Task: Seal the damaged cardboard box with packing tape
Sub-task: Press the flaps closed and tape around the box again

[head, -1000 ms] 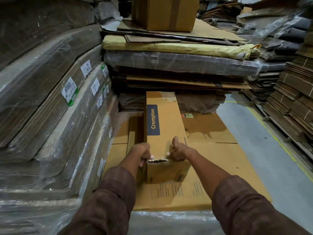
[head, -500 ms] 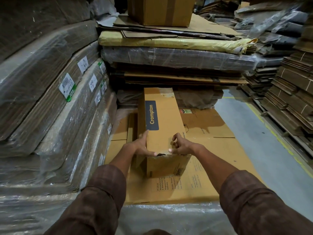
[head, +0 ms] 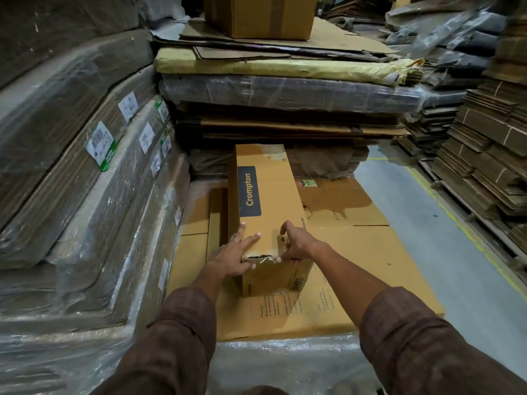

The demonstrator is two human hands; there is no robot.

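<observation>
On flattened cardboard (head: 370, 252), against a wrapped stack (head: 285, 92) at its far end, the box (head: 268, 195) is laid lengthwise, torn near end toward the person. A dark split (head: 258, 256) is seen along the near top edge, with clear tape (head: 263, 261) across it. The left hand (head: 236, 252) is laid flat on the box's top left near corner, fingers straight, pressing. The right hand (head: 296, 248) is curled at the near right corner, tape pinched at the edge. No roll is visible. Box judged light, long and thin-walled; crushed corner likely soft, so support is best taken on the intact side walls just behind the tear, not on the split. Tape is thin and glossy, expected to wrinkle unless kept taut and smoothed outward from the split.
</observation>
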